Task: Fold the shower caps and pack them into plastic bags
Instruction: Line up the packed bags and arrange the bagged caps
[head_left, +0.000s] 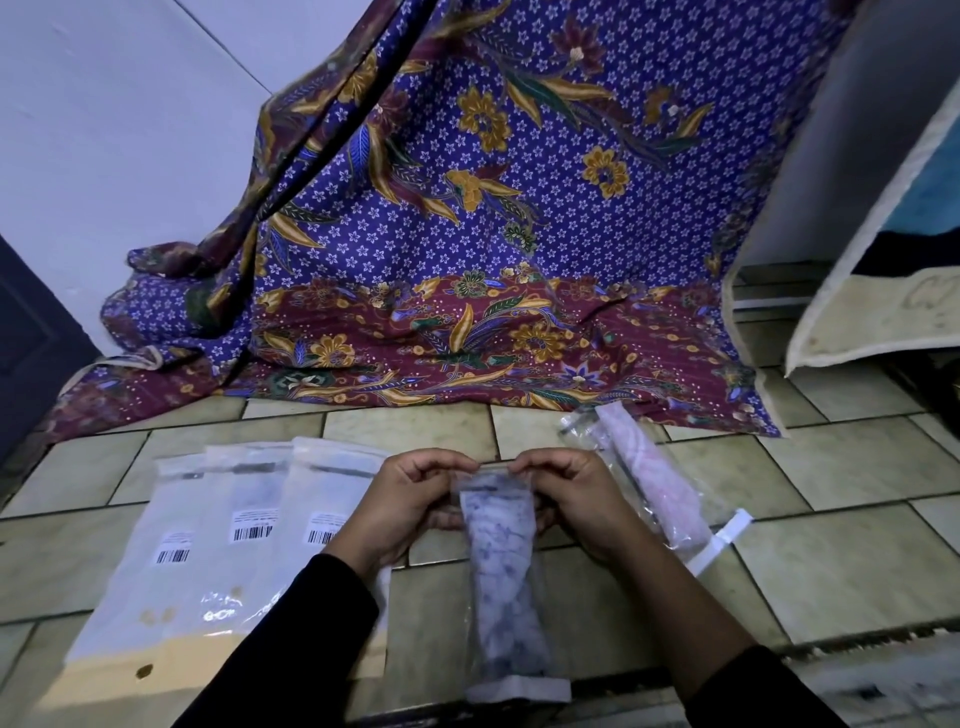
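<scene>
**A:** Where is the shower cap (501, 540)?

**B:** It's folded into a long bundle, white with blue print, and it sits inside the clear plastic bag (519, 680). The bag is held upright in front of the person. I can't tell whether its lower end rests on anything.

**A:** And the fingers?

**B:** The left hand (410, 499) and right hand (571, 499) each pinch the bag's mouth, with the fingers (441, 462) curled on the top strip. Stretching the strip taut between two pinches would keep it straight, so I'd say the bag is being sealed.

**A:** What about the other bags?

**B:** To the right, a second bag (691, 499) lies on the tiled floor (831, 571) with a pink cap (654, 478) inside. It looks finished and set aside. To the left, three flat bags (249, 519) with barcode labels overlap in a row within easy reach. They look empty, probably waiting for caps.

**A:** And behind them?

**B:** A patterned cloth (519, 208) is draped down onto the floor.
</scene>
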